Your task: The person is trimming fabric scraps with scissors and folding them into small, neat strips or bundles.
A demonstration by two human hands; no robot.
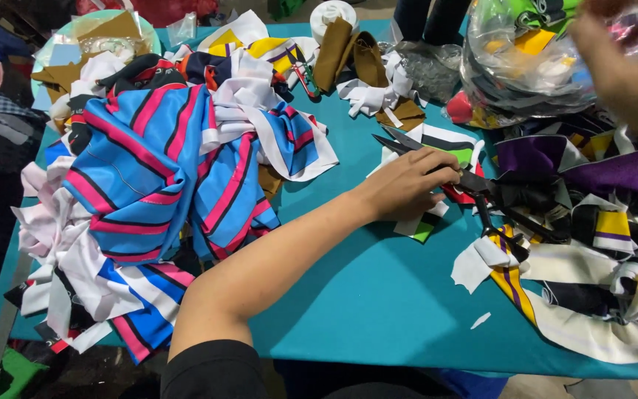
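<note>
My left hand (pixel 407 185) reaches across the teal table (pixel 378 295) and lies over a pair of large black scissors (pixel 481 182), fingers curled around their middle. The blades stick out behind the hand and the handles point toward the lower right. Under the hand are small white, green and red fabric scraps (pixel 424 225). My right hand (pixel 622 66) is raised at the top right, blurred, in front of a clear plastic bag (pixel 511 66) stuffed with coloured fabric. Whether it holds anything does not show.
A heap of blue, pink and white striped fabric (pixel 149 170) covers the left side. Purple, yellow, black and white pieces (pixel 599 244) pile up on the right. Brown strips (pixel 348 59), a white tape roll (pixel 332 13) and a pale green basin (pixel 53 44) sit at the back.
</note>
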